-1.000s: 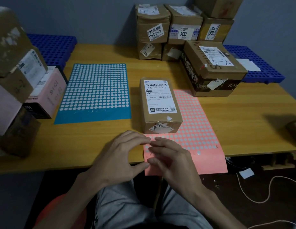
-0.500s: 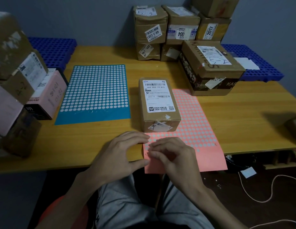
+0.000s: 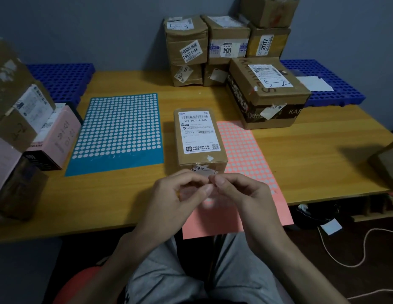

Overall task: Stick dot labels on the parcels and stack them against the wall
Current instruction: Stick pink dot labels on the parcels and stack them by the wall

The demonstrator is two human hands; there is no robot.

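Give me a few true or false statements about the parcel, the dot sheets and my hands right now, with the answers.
1. The small parcel lies partly on the pink sheet. True.
2. The blue sheet lies right of the small parcel. False: it lies to its left.
3. The left hand and right hand meet at the fingertips. True.
4. No parcels are stacked yet. False: a stack of parcels stands against the wall.

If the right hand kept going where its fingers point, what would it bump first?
Probably the left hand: the right hand points its fingertips straight at it, almost touching. The small parcel sits just beyond, though depth is hard to judge.
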